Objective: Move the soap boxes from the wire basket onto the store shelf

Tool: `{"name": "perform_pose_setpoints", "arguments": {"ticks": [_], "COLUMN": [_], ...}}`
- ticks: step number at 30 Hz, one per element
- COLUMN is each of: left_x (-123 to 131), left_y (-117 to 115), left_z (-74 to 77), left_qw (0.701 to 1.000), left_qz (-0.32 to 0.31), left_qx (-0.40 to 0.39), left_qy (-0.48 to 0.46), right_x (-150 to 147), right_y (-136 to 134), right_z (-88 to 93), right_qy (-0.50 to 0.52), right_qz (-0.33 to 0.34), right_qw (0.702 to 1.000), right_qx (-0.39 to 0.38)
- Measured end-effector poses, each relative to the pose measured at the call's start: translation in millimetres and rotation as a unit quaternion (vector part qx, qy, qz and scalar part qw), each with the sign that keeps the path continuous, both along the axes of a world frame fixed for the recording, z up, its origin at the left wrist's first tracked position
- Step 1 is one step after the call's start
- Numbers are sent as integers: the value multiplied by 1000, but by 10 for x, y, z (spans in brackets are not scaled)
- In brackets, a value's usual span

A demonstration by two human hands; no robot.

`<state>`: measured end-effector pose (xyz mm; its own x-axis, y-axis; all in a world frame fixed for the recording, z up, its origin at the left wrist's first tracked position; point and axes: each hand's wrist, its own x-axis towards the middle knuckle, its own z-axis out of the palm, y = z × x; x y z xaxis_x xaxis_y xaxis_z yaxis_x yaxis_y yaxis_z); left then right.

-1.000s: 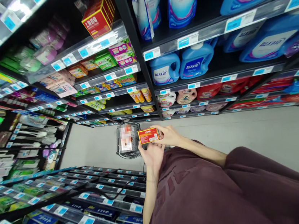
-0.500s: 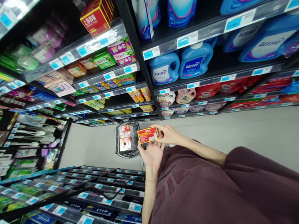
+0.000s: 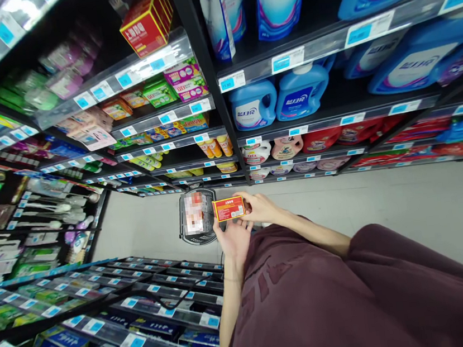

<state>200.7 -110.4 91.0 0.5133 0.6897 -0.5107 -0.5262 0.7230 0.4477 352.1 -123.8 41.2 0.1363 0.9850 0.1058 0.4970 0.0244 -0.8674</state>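
A small red soap box with yellow edges and printed text is held up between both hands. My right hand grips its right end, fingers closed around the corner. Below it, my left hand holds the lower edge, its thumb up at the left corner and its fingertips near the bottom right. Just left of the box, a dark shopping basket stands on the floor; the things inside it are blurred.
Shelving ahead carries blue detergent bottles, pouches and a larger red box. Another shelf with dark blue boxes runs close along the lower left. Kitchen utensils hang at far left. Grey floor lies between.
The soap box and both hands stay almost still, the box tilting very slightly. The basket's contents now look pixelated. The view has shifted a little.
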Motion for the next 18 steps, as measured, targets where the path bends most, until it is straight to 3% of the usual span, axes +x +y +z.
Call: {"name": "perform_pose_setpoints", "arguments": {"ticks": [8, 18], "left_x": [-22, -58], "left_y": [19, 59], "left_z": [-26, -187], "left_qw": [999, 987], "left_qz": [-40, 55], "left_qx": [2, 87], "left_qy": [23, 122], "right_x": [15, 3], "right_y": [-23, -16], "right_z": [-34, -26], "right_qy": [-24, 137], "right_qz": [11, 80], "right_qw": [1000, 987], "right_qx": [3, 35]}}
